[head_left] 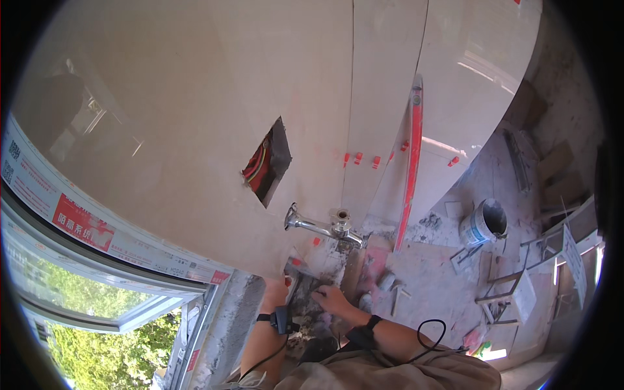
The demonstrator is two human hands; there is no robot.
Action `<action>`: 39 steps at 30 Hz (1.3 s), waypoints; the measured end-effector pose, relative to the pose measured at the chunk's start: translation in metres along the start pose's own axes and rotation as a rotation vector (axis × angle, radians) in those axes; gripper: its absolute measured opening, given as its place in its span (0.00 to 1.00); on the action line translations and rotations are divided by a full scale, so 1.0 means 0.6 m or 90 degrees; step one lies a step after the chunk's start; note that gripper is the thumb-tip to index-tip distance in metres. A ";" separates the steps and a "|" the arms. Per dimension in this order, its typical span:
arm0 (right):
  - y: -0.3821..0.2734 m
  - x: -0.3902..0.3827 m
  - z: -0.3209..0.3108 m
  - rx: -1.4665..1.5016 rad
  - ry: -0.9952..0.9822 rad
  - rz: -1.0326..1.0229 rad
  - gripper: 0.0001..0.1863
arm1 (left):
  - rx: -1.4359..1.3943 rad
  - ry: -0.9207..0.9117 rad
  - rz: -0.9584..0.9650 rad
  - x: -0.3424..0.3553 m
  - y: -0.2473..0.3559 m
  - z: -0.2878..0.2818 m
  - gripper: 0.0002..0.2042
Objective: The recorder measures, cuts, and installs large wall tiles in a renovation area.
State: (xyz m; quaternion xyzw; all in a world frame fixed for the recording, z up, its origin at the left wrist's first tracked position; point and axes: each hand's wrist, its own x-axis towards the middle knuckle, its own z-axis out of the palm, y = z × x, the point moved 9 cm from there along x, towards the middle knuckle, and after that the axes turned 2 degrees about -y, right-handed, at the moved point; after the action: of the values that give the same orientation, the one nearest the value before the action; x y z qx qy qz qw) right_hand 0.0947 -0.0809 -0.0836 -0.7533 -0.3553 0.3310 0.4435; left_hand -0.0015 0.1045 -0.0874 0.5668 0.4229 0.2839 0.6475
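My left hand [275,292] is low against the bottom of the tiled wall [195,123], its fingers mostly hidden at the tile edge. A narrow grey strip [294,282] runs beside it; whether I hold it I cannot tell. Just to the right, my right hand [333,301] is closed, with curled fingers over the rough, dusty ground [309,313]. What it grips, if anything, is too small to make out. Both wrists wear dark straps with cables. Above the hands, a chrome tap fitting [322,226] sticks out from the wall.
A cut-out [266,162] in the wall shows coloured wires. A long red spirit level [412,156] leans upright by red tile clips [367,160]. On the right floor stand a bucket [482,223] and a stool [512,300]; a hammer-like tool [398,296] lies closer. A window frame [130,312] borders the left.
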 end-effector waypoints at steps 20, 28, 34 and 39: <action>0.040 0.186 0.196 0.454 0.188 0.234 0.27 | -0.112 -0.062 -0.220 0.051 -0.062 0.006 0.23; -0.070 0.125 0.122 0.411 0.286 0.264 0.27 | -0.084 -0.006 -0.065 0.037 -0.006 0.005 0.21; -0.011 0.155 0.126 0.434 0.287 0.193 0.27 | 0.072 -0.062 -0.026 0.059 -0.005 0.030 0.17; -0.061 0.141 0.157 0.432 0.234 0.219 0.24 | 0.132 -0.042 0.006 0.079 -0.089 -0.023 0.15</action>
State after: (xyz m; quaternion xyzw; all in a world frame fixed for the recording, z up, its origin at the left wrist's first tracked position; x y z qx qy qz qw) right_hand 0.0537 0.0429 -0.1022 -0.6593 -0.0104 0.3588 0.6607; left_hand 0.0034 0.1410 -0.1502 0.6416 0.4257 0.2234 0.5977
